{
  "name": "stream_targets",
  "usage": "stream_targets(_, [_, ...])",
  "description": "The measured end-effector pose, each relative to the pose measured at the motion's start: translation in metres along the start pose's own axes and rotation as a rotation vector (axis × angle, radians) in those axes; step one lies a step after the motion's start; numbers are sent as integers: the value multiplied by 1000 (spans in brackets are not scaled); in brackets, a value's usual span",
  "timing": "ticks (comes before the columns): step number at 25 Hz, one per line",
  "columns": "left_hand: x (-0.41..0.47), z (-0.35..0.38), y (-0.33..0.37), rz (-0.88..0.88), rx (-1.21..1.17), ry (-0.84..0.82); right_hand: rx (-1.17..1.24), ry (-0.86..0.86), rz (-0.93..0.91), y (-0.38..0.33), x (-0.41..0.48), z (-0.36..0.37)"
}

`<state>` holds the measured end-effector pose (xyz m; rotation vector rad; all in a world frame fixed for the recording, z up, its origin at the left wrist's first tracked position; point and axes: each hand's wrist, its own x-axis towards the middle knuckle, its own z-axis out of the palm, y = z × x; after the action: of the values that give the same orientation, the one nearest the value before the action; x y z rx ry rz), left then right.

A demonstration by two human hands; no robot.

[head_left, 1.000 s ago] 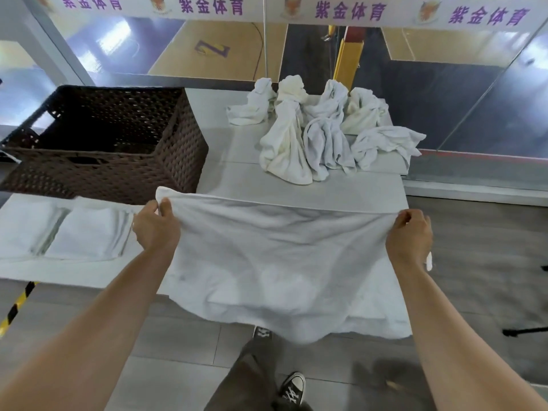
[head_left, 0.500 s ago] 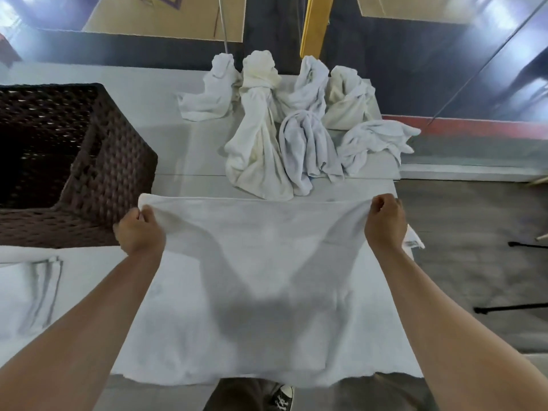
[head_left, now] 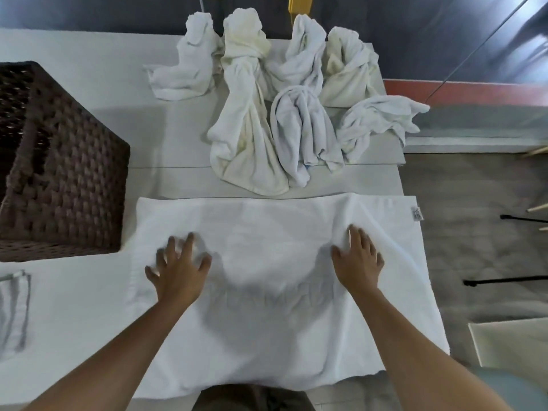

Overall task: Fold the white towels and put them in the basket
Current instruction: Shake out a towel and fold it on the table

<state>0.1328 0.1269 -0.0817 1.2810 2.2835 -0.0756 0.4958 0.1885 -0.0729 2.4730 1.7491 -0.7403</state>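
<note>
We press both flat hands, left hand (head_left: 178, 271) and right hand (head_left: 357, 261), on the towel (head_left: 267, 232) to smooth it on the bench (head_left: 74, 307) for folding.

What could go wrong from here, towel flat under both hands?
1. The spread towel overhangs the right and near edges of the table; a sideways smoothing stroke might drag it off.
2. A ridge runs from the fingers of the right hand toward the far edge; folding now would likely lock it in.
3. Its far edge lies right by the crumpled towels; lifting that edge could snag one.
</note>
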Motion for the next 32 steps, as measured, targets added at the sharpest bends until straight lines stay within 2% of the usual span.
stream_targets(3, [11, 12, -10, -2, 45, -49, -73, -163, 57, 9, 13, 1])
stream_targets(8, [44, 3, -5, -19, 27, -11, -66, -204, 91, 0, 47, -16])
stream_targets(14, [76, -7, 6, -24, 81, -2, -26, -235, 27, 8, 65, -27])
stream_targets(17, [64, -6, 18, -22, 73, 55, 63, -192, -21, 28, 56, -39])
stream_targets(20, [25, 12, 50, 121, 57, 151, 114, -118, -8, 69, 40, -57])
stream_targets(23, [-43, 45, 101, 360, 75, 179, -37, -111, -69, 123, 28, -72])
stream_targets(27, [-157, 94, 173, 612, 42, 32, 72, -130, -115, 181, 22, -81])
stream_targets(32, [-278, 173, 235, 919, 92, -118, 243, -256, -119, 233, 14, -86])
